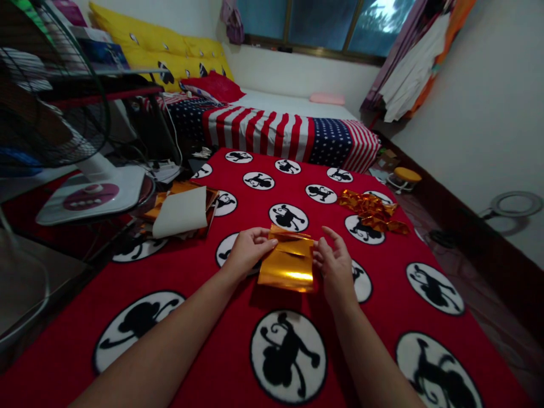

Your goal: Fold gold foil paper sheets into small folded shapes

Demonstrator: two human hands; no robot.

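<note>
A shiny gold foil sheet (285,266) with folds along its far part is between my two hands, above a red cloth (221,362) with black monkey figures in white circles. My left hand (250,249) pinches the sheet's left edge, thumb on top. At the right edge, my right hand (334,260) has its thumb and curled fingers against the foil, with the index finger raised. On the left of the cloth lies a stack of gold sheets (181,187) with a pale sheet (182,212) on top. Folded gold foil pieces (368,208) lie at the right.
A fan (93,192) stands at the left beside a small desk (106,93) with cables. Behind the cloth is a bed with a striped, starred cover (267,133) and yellow cushions (153,42). A yellow stool (407,174) and a ring-shaped item (516,203) are at the right.
</note>
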